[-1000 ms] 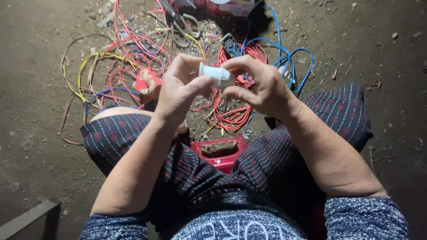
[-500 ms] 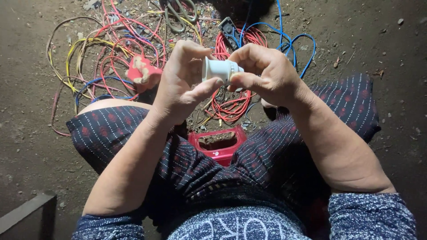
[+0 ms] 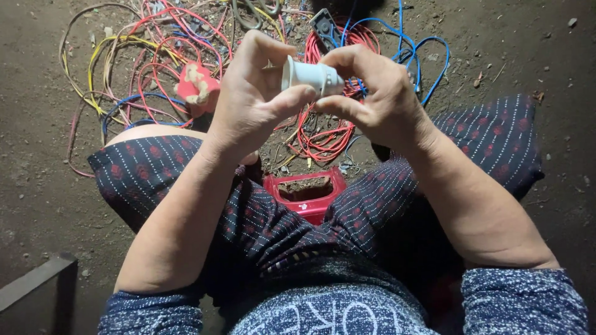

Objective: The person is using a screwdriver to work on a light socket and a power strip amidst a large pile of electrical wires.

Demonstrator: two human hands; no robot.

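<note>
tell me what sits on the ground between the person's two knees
In the head view, a red plastic stool shows between the patterned knees, with a coil of red wire on the dirt beyond it.

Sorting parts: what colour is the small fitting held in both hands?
White, seen in the head view: fitting.

Single head view, looking steeply down, close over lap and dirt floor (image 3: 37, 186)

White plastic lamp holder (image 3: 308, 75). Red, yellow, blue and orange wires (image 3: 155, 56) tangled beyond it. Red plastic tray (image 3: 306, 193) below it. Dark navy trousers (image 3: 155, 174) with red motifs and white dotted stripes. Brown dirt floor (image 3: 37, 186).
</note>
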